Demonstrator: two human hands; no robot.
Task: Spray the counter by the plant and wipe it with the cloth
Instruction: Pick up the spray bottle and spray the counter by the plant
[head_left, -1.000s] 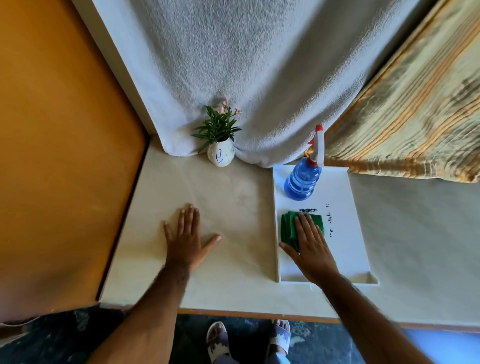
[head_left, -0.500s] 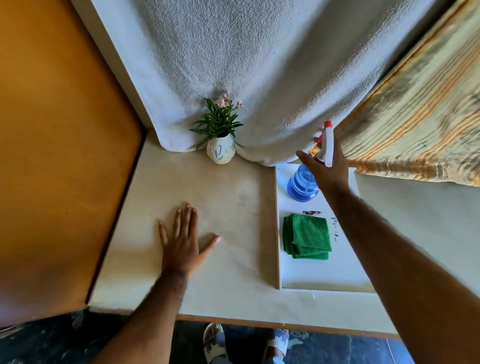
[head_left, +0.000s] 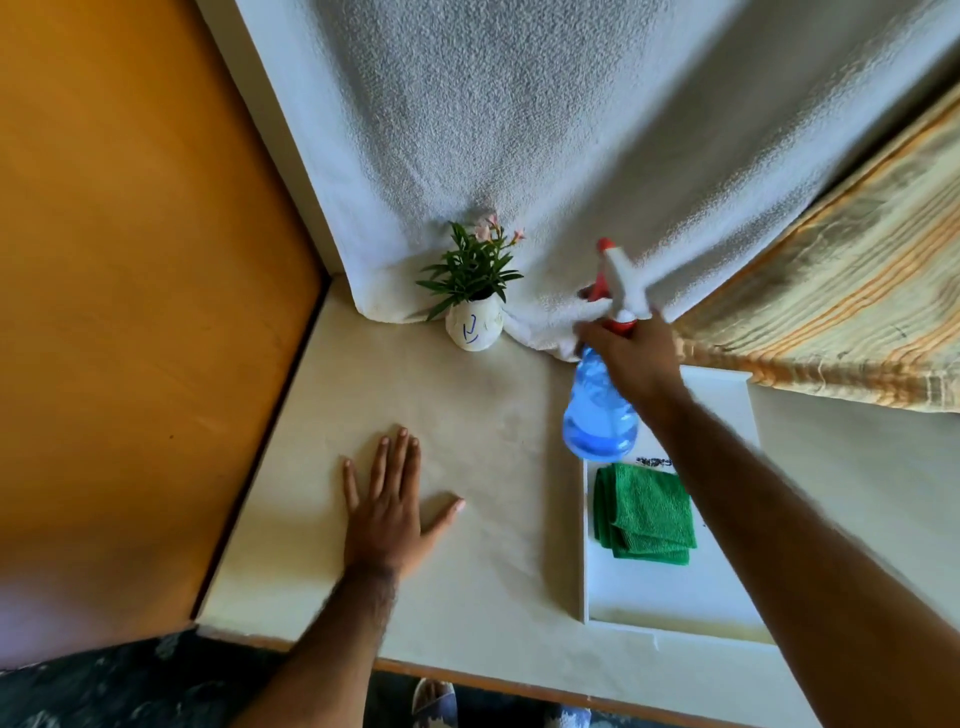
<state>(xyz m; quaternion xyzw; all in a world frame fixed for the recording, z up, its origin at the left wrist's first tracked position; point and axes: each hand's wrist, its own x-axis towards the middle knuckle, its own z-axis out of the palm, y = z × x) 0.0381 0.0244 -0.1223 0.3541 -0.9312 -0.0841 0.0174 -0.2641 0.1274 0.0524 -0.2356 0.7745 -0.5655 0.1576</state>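
My right hand (head_left: 631, 358) grips the neck of a blue spray bottle (head_left: 597, 415) with a white and red trigger head, held off the surface above the left edge of the white tray (head_left: 670, 597). The nozzle points toward the back left, at the plant. A folded green cloth (head_left: 647, 512) lies on the tray under my right forearm. A small green plant (head_left: 472, 270) in a white pot stands at the back of the cream counter (head_left: 467, 395). My left hand (head_left: 387, 512) rests flat on the counter, fingers spread.
An orange wall panel (head_left: 145, 312) borders the counter on the left. A white towel (head_left: 519, 130) hangs behind the plant, and a striped fabric (head_left: 841, 291) hangs at the right. The counter's front edge runs along the bottom, with sandalled feet below it.
My right hand left the green cloth, took hold of the spray bottle and lifted it leftward off the tray. My left hand stayed flat on the counter.
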